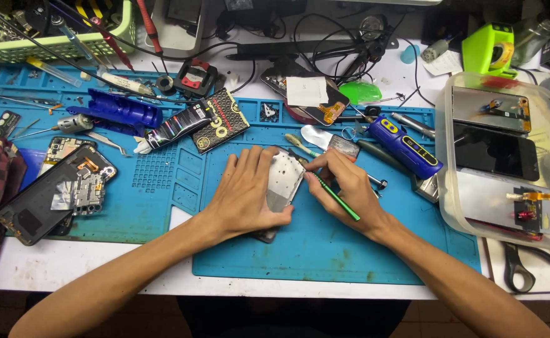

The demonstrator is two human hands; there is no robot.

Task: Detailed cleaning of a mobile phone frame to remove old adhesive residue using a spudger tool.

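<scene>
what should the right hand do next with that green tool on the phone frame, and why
Probably ease the thin green tool a little further along the top edge of the silver metal phone frame. Its tip sits at that edge in the right hand, and the left hand lies flat on the frame, steadying it.

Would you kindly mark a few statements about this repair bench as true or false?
1. The left hand presses flat on the silver phone frame. True.
2. The right hand holds a red screwdriver. False: it grips a thin green tool.
3. The frame lies on a blue work mat. True.
4. The clear plastic tub sits left of the hands. False: it stands to the right.
</scene>
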